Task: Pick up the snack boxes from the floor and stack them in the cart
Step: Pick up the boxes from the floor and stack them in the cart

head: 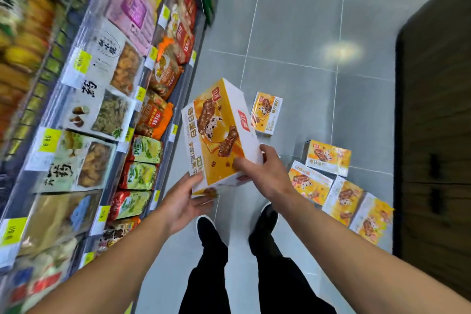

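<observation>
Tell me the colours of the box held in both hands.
Orange-yellow and white held box, with brown snack pictures; head view.

grey tiled floor (293,33) | five snack boxes (327,158) lying on it
</observation>
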`<state>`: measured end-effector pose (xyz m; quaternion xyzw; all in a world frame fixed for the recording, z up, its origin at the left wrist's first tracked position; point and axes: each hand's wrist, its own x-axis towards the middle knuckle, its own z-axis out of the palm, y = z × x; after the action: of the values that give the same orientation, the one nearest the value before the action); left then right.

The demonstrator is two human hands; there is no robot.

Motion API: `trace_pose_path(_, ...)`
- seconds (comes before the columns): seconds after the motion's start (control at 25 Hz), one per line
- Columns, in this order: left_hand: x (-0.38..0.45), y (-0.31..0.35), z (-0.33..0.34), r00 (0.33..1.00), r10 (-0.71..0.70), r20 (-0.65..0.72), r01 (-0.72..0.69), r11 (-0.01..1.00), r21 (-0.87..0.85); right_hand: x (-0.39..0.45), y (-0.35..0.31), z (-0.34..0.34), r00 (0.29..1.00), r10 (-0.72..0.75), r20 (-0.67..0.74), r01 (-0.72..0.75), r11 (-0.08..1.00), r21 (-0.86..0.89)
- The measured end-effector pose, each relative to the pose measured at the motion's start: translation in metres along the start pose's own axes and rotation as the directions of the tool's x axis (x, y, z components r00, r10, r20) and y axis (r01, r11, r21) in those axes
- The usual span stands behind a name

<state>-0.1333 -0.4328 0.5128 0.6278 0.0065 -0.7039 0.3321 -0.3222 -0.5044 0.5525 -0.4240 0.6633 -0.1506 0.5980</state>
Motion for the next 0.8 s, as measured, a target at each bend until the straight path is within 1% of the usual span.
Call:
trace_pose_path(0.08, -0.009, 0.005, 0.010, 1.000, 0.014, 0.005, -0.014, 1.000, 0.015, -0.007, -0.007, -0.011, 1.000, 0.001, -0.003, -0.001, 1.000, 0.019)
trace_pose_path(0.16, -0.018, 0.013, 0.017, 0.999, 0.026, 0.020, -0.027, 0.997, 0.072, -0.017, -0.011, -0.022, 1.000, -0.009, -0.001, 0.009, 0.998, 0.061)
trace_pose_path(0.24, -0.030, 0.027, 0.022, 0.992, 0.129, 0.014, -0.129, 0.968, 0.216, -0.032, -0.014, -0.037, 0.999, -0.052, 0.002, 0.052, 0.998, 0.036)
trace_pose_path(0.28, -0.037, 0.035, 0.024, 0.977, 0.213, -0.004, -0.201, 0.928, 0.313, -0.042, -0.015, -0.044, 0.997, -0.082, 0.003, 0.082, 0.997, -0.002)
trace_pose_path(0.36, -0.055, 0.055, 0.025, 0.925, 0.379, 0.033, -0.343, 0.794, 0.501, -0.071, -0.013, -0.059, 0.992, -0.127, -0.018, 0.126, 0.991, -0.051)
trace_pose_path(0.44, -0.069, 0.074, 0.025, 0.875, 0.472, 0.103, -0.415, 0.624, 0.662, -0.104, -0.005, -0.072, 0.990, -0.133, -0.055, 0.130, 0.990, -0.051)
trace_pose_path(0.48, -0.073, 0.081, 0.026, 0.861, 0.486, 0.149, -0.424, 0.527, 0.736, -0.121, 0.001, -0.078, 0.989, -0.128, -0.075, 0.125, 0.991, -0.049)
trace_pose_path(0.52, -0.080, 0.087, 0.030, 0.858, 0.468, 0.212, -0.431, 0.434, 0.791, -0.140, 0.008, -0.083, 0.987, -0.125, -0.098, 0.121, 0.992, -0.042)
trace_pose_path(0.56, -0.086, 0.090, 0.038, 0.846, 0.438, 0.305, -0.474, 0.354, 0.806, -0.162, 0.017, -0.087, 0.985, -0.124, -0.121, 0.121, 0.992, -0.032)
trace_pose_path(0.6, -0.095, 0.089, 0.050, 0.831, 0.383, 0.404, -0.529, 0.318, 0.787, -0.184, 0.026, -0.090, 0.982, -0.124, -0.141, 0.121, 0.992, -0.030)
trace_pose_path(0.64, -0.102, 0.084, 0.066, 0.811, 0.302, 0.501, -0.581, 0.321, 0.748, -0.209, 0.039, -0.094, 0.978, -0.116, -0.175, 0.113, 0.993, -0.031)
trace_pose_path(0.68, -0.111, 0.074, 0.080, 0.797, 0.209, 0.566, -0.601, 0.364, 0.712, -0.234, 0.051, -0.096, 0.974, -0.104, -0.203, 0.099, 0.994, -0.034)
trace_pose_path(0.72, -0.119, 0.064, 0.094, 0.779, 0.111, 0.617, -0.600, 0.417, 0.683, -0.257, 0.062, -0.098, 0.971, -0.091, -0.223, 0.088, 0.996, -0.023)
trace_pose_path(0.76, -0.128, 0.050, 0.108, 0.768, -0.011, 0.640, -0.565, 0.459, 0.686, -0.283, 0.075, -0.098, 0.968, -0.069, -0.243, 0.072, 0.997, 0.003)
trace_pose_path(0.8, -0.135, 0.036, 0.117, 0.751, -0.125, 0.649, -0.527, 0.479, 0.702, -0.307, 0.088, -0.098, 0.966, -0.048, -0.252, 0.058, 0.998, 0.029)
